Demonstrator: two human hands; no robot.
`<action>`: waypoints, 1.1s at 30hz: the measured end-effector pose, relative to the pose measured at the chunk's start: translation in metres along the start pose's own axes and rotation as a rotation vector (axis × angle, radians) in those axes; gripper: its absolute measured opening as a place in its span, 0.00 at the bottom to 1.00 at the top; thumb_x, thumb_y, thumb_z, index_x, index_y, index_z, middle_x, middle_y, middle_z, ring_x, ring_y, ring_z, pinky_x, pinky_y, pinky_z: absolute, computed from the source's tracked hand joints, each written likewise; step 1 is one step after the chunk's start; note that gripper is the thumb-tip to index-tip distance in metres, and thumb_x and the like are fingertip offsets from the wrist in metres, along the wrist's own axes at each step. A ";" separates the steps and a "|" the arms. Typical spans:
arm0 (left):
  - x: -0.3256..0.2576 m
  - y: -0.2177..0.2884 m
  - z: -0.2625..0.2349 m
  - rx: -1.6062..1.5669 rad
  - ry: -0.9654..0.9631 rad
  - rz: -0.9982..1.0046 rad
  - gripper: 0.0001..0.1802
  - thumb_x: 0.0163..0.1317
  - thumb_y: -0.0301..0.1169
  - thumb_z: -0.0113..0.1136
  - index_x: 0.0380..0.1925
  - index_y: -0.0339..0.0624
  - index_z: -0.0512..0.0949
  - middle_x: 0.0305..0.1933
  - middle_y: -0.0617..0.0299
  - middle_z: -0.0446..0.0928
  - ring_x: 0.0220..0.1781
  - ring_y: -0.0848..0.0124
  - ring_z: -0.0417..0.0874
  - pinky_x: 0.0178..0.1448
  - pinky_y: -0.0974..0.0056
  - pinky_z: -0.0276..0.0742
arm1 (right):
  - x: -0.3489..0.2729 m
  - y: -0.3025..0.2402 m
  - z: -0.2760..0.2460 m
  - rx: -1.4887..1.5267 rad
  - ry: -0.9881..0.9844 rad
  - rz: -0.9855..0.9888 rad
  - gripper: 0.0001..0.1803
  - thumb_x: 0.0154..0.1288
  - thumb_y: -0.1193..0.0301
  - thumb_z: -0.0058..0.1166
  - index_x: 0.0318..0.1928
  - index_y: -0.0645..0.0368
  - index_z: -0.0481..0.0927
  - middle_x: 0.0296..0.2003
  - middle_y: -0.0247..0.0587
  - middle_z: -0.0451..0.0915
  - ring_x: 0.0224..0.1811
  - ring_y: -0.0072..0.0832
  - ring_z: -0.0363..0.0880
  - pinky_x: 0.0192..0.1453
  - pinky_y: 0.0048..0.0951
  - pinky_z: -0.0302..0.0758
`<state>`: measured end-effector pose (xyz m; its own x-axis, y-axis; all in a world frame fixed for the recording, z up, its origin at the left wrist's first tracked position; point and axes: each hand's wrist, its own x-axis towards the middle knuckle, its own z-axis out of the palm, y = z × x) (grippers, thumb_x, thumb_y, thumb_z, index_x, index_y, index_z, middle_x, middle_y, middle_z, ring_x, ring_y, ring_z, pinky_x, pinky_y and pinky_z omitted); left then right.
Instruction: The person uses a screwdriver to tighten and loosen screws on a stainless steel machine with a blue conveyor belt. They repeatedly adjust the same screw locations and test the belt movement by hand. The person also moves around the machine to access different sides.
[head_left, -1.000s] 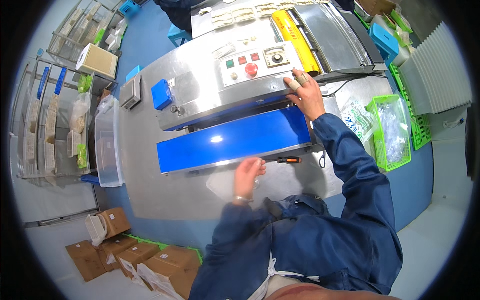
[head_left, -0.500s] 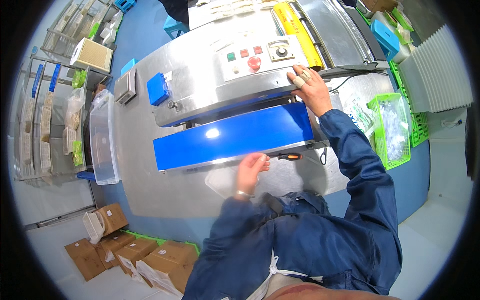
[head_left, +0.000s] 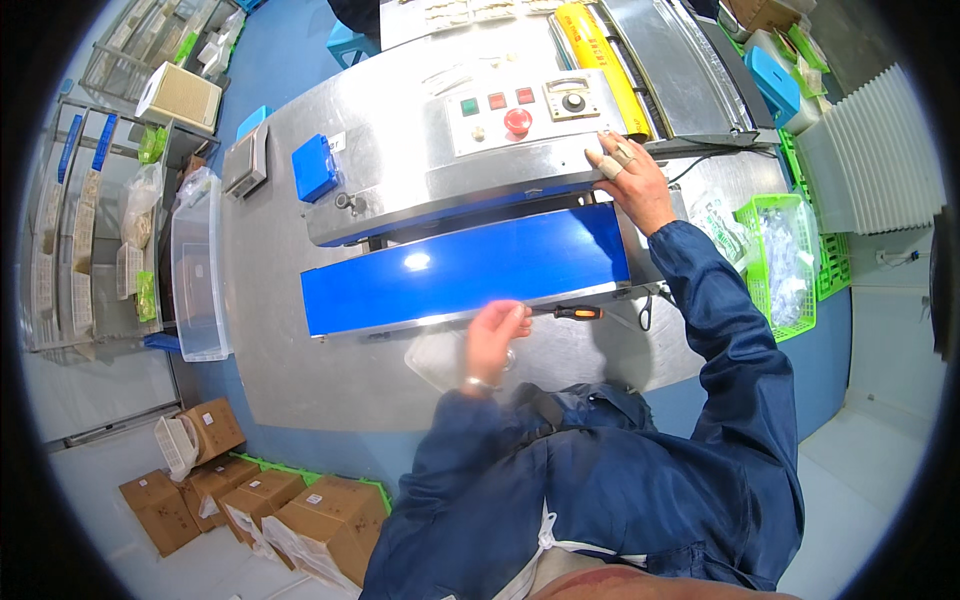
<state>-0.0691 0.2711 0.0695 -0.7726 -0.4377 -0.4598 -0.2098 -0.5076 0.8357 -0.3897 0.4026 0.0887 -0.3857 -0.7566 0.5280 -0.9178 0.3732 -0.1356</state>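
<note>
From my remote station I see the left hand (head_left: 495,335) curled loosely at the near edge of the long glossy blue conveyor belt (head_left: 465,268), fingers bent over the tip end of a slim screwdriver with an orange-and-black handle (head_left: 570,312); whether it truly grips the tool or only rests on it I cannot tell. The screwdriver lies along the belt's front rail, handle pointing to the person's right. The right hand (head_left: 630,180), two fingers wrapped in pale tape, lies flat and open on the front lip of the brushed-steel machine housing (head_left: 400,170), holding nothing. A clear plastic bag (head_left: 440,358) lies on the grey metal tabletop (head_left: 300,370) just beside the left wrist. Further out are the panel with a red mushroom-shaped button (head_left: 518,121), a green plastic basket of clear packets (head_left: 775,260) at right, and a clear plastic bin (head_left: 195,270) at left. In my judgement the loose tool could slip onto the belt, and fingers or a cuff so close to the belt edge could be caught if it runs.
</note>
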 end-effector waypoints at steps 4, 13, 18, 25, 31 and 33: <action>0.003 0.007 -0.001 0.010 0.032 -0.007 0.11 0.71 0.33 0.62 0.47 0.38 0.79 0.45 0.57 0.84 0.44 0.70 0.84 0.50 0.65 0.82 | -0.004 0.001 0.002 -0.038 -0.028 0.006 0.35 0.50 0.71 0.71 0.62 0.43 0.79 0.64 0.38 0.77 0.70 0.36 0.71 0.74 0.41 0.67; 0.021 0.033 0.021 -0.086 -0.021 -0.015 0.12 0.71 0.34 0.61 0.49 0.41 0.79 0.45 0.60 0.82 0.44 0.72 0.83 0.50 0.65 0.81 | 0.003 -0.026 -0.029 0.094 0.052 0.108 0.34 0.52 0.69 0.73 0.62 0.44 0.79 0.66 0.42 0.74 0.71 0.39 0.69 0.70 0.42 0.70; 0.038 0.046 0.042 -0.135 -0.102 -0.005 0.12 0.72 0.35 0.61 0.50 0.41 0.79 0.45 0.62 0.82 0.42 0.74 0.82 0.50 0.66 0.80 | -0.011 -0.074 -0.058 1.062 -0.335 0.587 0.18 0.67 0.70 0.63 0.57 0.57 0.83 0.46 0.38 0.87 0.47 0.27 0.85 0.54 0.27 0.79; 0.036 0.050 0.052 -0.237 -0.217 -0.073 0.15 0.72 0.37 0.60 0.49 0.38 0.80 0.41 0.62 0.82 0.39 0.76 0.80 0.46 0.68 0.79 | -0.010 -0.103 -0.066 1.079 -0.476 0.391 0.15 0.68 0.70 0.63 0.53 0.62 0.84 0.42 0.39 0.84 0.44 0.26 0.82 0.51 0.27 0.78; 0.045 0.060 0.056 -0.220 -0.226 -0.099 0.15 0.73 0.38 0.59 0.49 0.38 0.79 0.42 0.63 0.81 0.39 0.76 0.80 0.46 0.68 0.79 | -0.003 -0.101 -0.067 1.007 -0.398 0.330 0.11 0.68 0.74 0.61 0.50 0.61 0.85 0.40 0.39 0.84 0.42 0.27 0.83 0.48 0.27 0.78; 0.052 0.065 0.058 -0.230 -0.257 -0.093 0.16 0.73 0.38 0.59 0.51 0.38 0.79 0.42 0.63 0.81 0.40 0.76 0.80 0.46 0.68 0.79 | 0.001 -0.095 -0.064 0.908 -0.364 0.284 0.10 0.68 0.73 0.62 0.48 0.60 0.85 0.38 0.39 0.85 0.40 0.26 0.84 0.46 0.27 0.79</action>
<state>-0.1580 0.2589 0.1170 -0.8881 -0.1961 -0.4157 -0.1682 -0.7030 0.6910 -0.2969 0.4002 0.1559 -0.4669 -0.8774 0.1102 -0.4538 0.1308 -0.8814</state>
